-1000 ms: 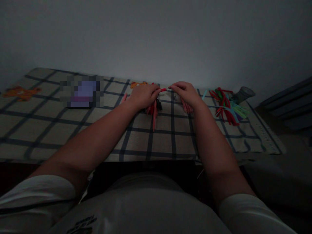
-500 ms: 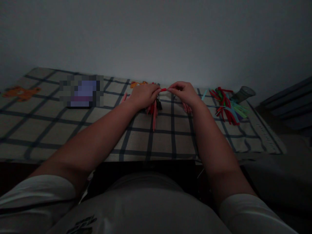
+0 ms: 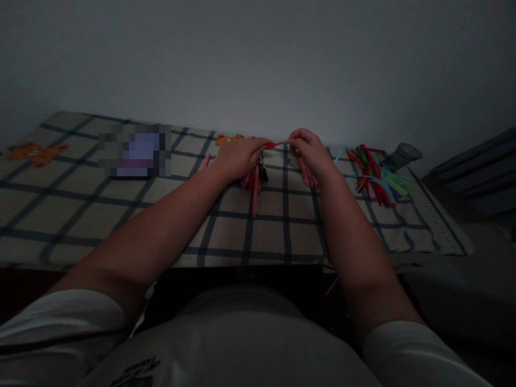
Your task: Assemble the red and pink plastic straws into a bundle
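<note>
Above the far part of the cloth, a slim red strip (image 3: 276, 144) stretches between my hands, thicker at its left and thin at its right; its exact kind is unclear. My left hand (image 3: 237, 157) is closed, pinching the thicker part between thumb and fingers. The thin end is pinched in the fingertips of my right hand (image 3: 306, 148). Beneath my left hand lie pink sticks (image 3: 255, 196) with red and dark pieces, partly covered by the hand. More pink sticks (image 3: 307, 174) lie under my right hand.
A checked cloth (image 3: 226, 236) covers the table against the wall. A loose pile of coloured strips (image 3: 374, 177) lies at right, touching a clear tumbler (image 3: 404, 155). At left is a blurred-out device (image 3: 139, 156). Orange figures (image 3: 38, 154) appear on the cloth.
My right hand has moved a little right, away from my left hand. More of the red strip shows between them, with a thin stretch at the right. My left hand has barely moved.
</note>
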Demonstrator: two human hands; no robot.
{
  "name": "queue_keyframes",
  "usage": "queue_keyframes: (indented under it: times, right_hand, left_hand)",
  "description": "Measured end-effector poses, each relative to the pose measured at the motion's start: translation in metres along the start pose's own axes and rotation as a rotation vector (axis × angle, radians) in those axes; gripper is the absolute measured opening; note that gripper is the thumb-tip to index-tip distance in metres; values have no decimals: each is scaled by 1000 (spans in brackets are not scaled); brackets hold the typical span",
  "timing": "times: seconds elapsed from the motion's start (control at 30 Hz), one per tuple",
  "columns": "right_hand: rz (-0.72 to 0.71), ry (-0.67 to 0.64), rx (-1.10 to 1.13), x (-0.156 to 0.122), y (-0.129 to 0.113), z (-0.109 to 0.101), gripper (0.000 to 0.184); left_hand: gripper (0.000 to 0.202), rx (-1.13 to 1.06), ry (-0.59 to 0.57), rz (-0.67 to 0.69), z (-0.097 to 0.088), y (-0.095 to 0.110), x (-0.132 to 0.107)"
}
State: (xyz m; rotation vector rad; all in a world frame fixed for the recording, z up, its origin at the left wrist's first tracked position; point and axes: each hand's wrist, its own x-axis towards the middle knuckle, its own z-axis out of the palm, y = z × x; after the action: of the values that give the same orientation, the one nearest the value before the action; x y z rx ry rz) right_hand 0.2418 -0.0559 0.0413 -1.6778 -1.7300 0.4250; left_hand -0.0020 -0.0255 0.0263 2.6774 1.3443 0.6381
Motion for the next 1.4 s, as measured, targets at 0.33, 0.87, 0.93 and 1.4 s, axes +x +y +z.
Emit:
queue_keyframes:
  times: [0.33, 0.87, 0.93, 1.4]
  right_hand:
    - [-2, -22, 323, -9, -19, 11, 43]
    - [-83, -72, 904, 15, 13, 33, 75]
    - [-90, -77, 911, 17, 16, 33, 75]
    - [-83, 22, 782, 19, 17, 34, 62]
  left_hand:
    - [58, -30, 33, -53, -4, 4, -2]
    - [56, -85, 59, -10, -4, 4, -5]
    - [59, -65, 46, -27, -5, 5, -5]
    - [49, -27, 80, -29, -2, 5, -3]
